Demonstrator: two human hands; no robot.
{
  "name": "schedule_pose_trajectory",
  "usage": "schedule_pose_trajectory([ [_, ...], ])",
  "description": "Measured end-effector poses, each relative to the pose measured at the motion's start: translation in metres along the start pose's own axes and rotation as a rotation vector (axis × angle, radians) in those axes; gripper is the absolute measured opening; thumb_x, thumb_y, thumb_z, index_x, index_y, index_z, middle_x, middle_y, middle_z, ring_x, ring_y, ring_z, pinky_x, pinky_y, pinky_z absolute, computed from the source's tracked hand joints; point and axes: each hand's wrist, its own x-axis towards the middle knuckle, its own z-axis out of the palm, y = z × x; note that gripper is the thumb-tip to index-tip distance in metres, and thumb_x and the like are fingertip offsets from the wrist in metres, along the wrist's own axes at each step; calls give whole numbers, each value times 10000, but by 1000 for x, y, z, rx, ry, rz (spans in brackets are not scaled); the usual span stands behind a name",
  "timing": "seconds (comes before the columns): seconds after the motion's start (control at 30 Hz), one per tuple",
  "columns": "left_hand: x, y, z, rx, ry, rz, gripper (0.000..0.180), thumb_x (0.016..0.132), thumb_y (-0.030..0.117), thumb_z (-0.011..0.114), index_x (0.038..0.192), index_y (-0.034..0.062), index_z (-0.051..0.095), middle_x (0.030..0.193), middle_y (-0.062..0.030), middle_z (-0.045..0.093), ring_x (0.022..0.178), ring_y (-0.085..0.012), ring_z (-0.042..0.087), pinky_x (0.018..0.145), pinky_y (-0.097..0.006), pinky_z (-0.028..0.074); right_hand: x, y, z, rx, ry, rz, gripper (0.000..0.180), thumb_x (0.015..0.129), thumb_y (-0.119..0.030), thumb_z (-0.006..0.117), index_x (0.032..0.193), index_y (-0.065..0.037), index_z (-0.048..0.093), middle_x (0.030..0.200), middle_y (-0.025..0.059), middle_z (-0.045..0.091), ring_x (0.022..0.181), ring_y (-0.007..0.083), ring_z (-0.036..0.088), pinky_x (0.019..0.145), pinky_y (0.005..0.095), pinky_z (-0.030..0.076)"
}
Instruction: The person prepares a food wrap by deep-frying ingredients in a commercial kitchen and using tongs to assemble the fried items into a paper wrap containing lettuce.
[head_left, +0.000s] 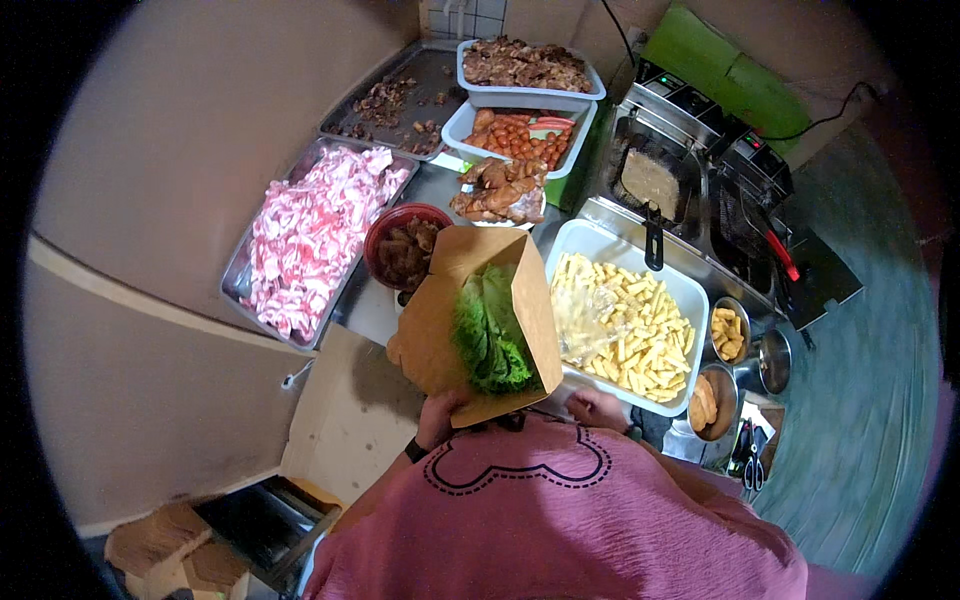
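My left hand (437,419) grips the near left edge of a brown paper takeaway box (430,340). Its flaps stand up, and green lettuce leaves (490,335) lie inside. Close to my body, my right hand (597,408) is beside the box with its fingers curled in; whatever they may hold is hidden. Just beyond that hand is a white tray (690,300) of pale yellow potato fries (640,335), with a clear plastic bag among them. On the far side of the box sit a red bowl (405,212) of browned meat and a pile of glazed cooked meat (500,190).
At left lies a metal tray of sliced raw meat (315,235). Trays of small sausages (530,138) and chopped cooked meat (525,66) stand at the back. A two-basin fryer (655,180) is at right, with metal bowls (722,400) and scissors (754,465) nearer me.
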Motion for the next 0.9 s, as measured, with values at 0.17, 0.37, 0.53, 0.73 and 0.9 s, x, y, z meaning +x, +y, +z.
schedule_pose_trajectory([
  [0.17,18,18,-30,19,-4,185,225,729,66,541,936,-20,521,900,-97,548,792,-205,555,668,-315,458,-43,-8,-3,-154,-164,9,221,831,-247,495,878,-48,579,815,39,598,681,115,525,584,219,440],
  [0.37,39,41,-47,-886,-22,-421,287,726,87,555,989,-16,505,917,-100,553,807,-230,562,665,-329,476,-65,-43,-6,-241,-222,177,234,837,-252,476,875,-43,575,812,43,597,694,117,529,585,224,443],
  [0.53,56,36,-53,-765,-217,-414,320,752,104,514,1048,-10,471,950,-104,546,825,-241,559,685,-345,481,-69,-63,-2,-265,-206,253,246,841,-257,461,873,-40,571,810,48,595,704,119,532,585,228,445],
  [0.73,60,-17,-19,-657,-372,-311,284,773,108,472,1037,5,474,893,-73,529,823,-204,528,696,-311,443,-67,-83,3,-279,-198,309,260,846,-263,443,871,-36,567,807,53,593,717,122,536,585,233,448],
  [0.9,79,15,-25,-900,-445,-550,306,752,138,509,1029,12,476,895,-45,524,807,-162,513,702,-297,424,-69,-93,2,-287,-178,358,273,850,-267,427,869,-32,564,804,57,592,728,124,539,585,238,450],
])
